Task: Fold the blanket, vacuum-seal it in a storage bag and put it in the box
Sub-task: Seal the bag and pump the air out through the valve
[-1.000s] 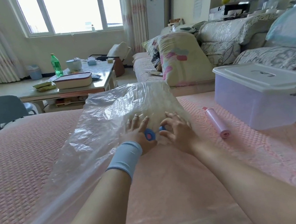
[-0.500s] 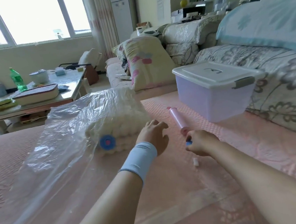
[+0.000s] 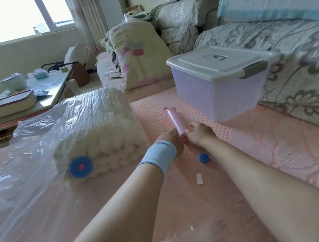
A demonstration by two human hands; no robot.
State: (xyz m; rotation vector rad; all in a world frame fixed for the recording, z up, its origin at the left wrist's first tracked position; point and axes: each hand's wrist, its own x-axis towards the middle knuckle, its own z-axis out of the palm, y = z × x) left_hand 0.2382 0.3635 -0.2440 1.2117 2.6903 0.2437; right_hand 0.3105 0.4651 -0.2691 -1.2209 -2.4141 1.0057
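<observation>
The blanket, just one, white and chunky-knit, lies folded inside one clear storage bag on the pink bedcover, left of the hands. We count one blue valve on the bag, one loose blue cap, one small white clip, one pink pump and one box, lid on. The left hand and right hand meet at the pump's near end, fingers curled closely round it.
</observation>
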